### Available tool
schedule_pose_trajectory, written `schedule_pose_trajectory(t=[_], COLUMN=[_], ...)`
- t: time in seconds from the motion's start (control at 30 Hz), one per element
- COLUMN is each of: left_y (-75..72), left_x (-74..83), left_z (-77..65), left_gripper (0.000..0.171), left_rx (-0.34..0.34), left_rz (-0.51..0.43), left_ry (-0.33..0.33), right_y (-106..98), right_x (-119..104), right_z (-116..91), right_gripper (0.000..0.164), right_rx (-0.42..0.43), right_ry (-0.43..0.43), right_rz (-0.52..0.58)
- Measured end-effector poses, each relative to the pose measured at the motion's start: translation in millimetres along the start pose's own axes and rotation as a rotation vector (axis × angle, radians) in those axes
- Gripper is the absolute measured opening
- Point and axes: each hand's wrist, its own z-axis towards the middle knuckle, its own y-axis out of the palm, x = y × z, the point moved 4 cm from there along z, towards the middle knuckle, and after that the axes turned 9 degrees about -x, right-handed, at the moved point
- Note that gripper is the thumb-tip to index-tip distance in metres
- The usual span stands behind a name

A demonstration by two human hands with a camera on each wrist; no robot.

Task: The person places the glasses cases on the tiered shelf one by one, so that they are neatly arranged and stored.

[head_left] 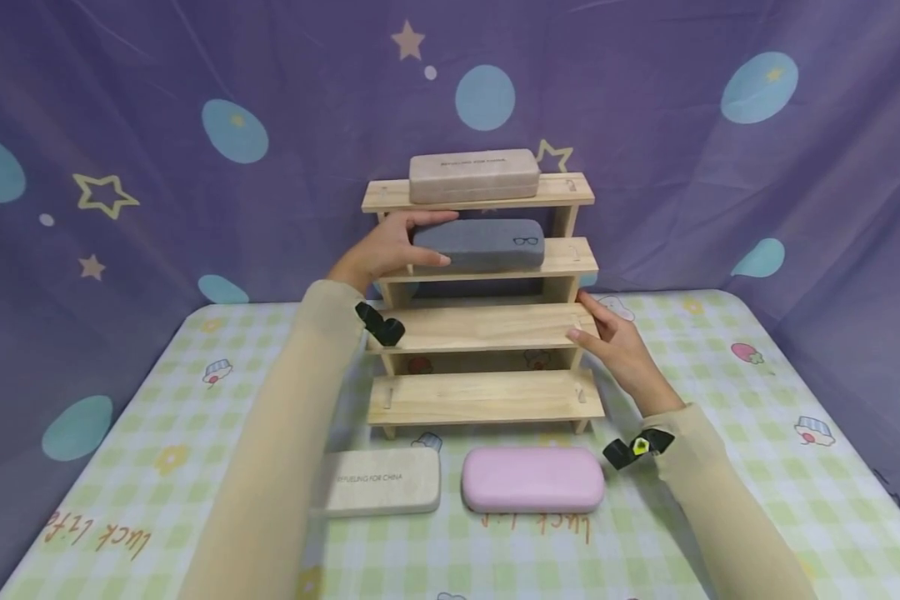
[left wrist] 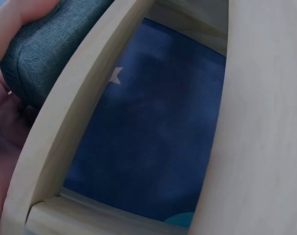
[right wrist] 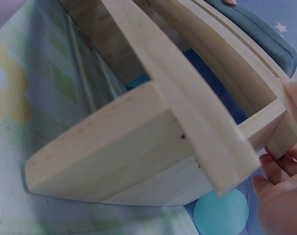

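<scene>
A blue-grey glasses case (head_left: 480,243) with a small glasses print lies on the second tier from the top of a stepped wooden display rack (head_left: 480,327). My left hand (head_left: 390,247) grips its left end, thumb in front and fingers above and behind. In the left wrist view, the fabric-textured case (left wrist: 55,49) rests along the shelf edge. My right hand (head_left: 621,348) holds the right end of the third tier, thumb on top. The right wrist view shows that hand (right wrist: 285,196) curled at the rack's wooden side.
On the top tier sits a beige glasses case (head_left: 474,177). In front of the rack, a cream case (head_left: 382,492) and a pink case (head_left: 532,480) lie on the checked tablecloth (head_left: 172,400). A purple patterned curtain (head_left: 307,75) hangs behind.
</scene>
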Motion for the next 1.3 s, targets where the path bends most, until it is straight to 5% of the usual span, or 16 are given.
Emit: schedule_pose_trajectory(t=[0.7,1.03,1.3], left_y=[1.0,-5.1,-3.6], left_x=[1.8,-1.7,5.3], left_z=[-5.3,-40.8,-81.6], left_gripper=[0.077,0.081,0.081], left_rx=[-0.053,0.011,0.078], left_rz=[-0.001,-0.087,0.022], left_ry=[-0.049,0.004,0.063], right_y=[-0.6,-0.6,-0.7], right_x=[2.2,3.5,3.3], right_z=[0.7,1.4,0.6], right_gripper=[0.069,0.069,0.069], right_rx=[0.003,0.002,0.01], right_ry=[-0.027,-0.027,-0.017], right_rz=[0.007,0.022,0.005])
